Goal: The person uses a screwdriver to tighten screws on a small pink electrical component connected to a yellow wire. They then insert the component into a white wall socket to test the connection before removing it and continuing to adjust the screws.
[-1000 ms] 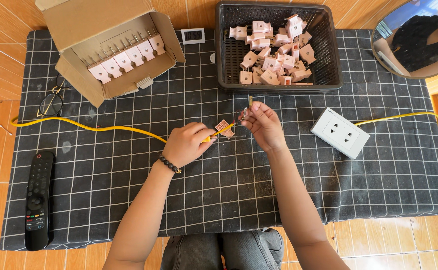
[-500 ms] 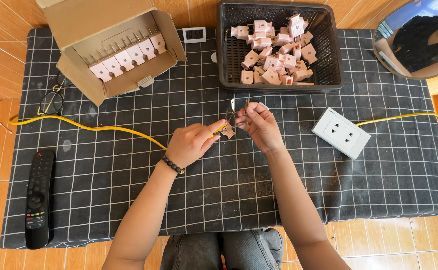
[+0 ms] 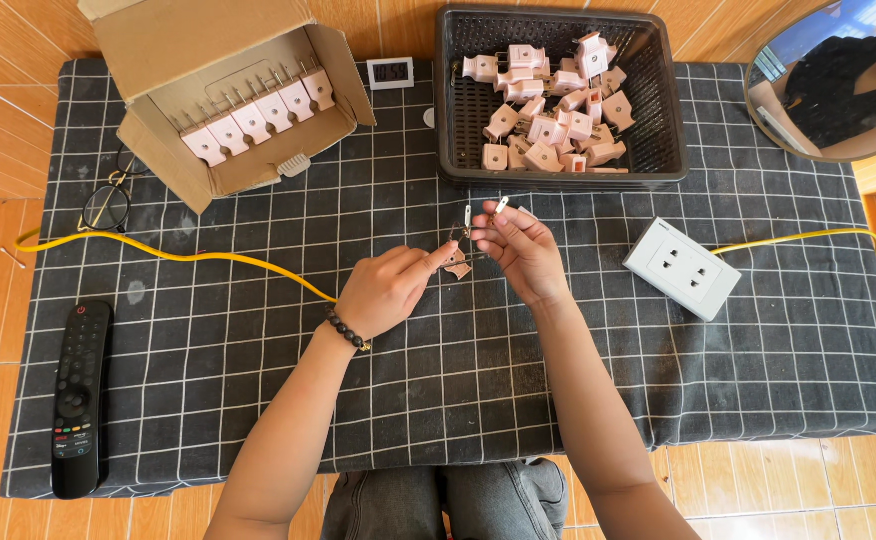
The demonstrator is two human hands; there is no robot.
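Fingers of right hand pinch metal prongs; left hand grips half-hidden plug.

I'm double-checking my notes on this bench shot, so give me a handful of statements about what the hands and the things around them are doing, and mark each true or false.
1. The right hand holds small metal prongs up in its fingers. True.
2. The left hand rests on the remote control. False: the remote lies apart at the left edge of the mat; the left hand is at a small pink plug part.
3. The black basket holds loose pink plugs. True.
4. The cardboard box is closed. False: it is open, with a row of pink plugs inside.
5. The white socket lies right of the right hand. True.
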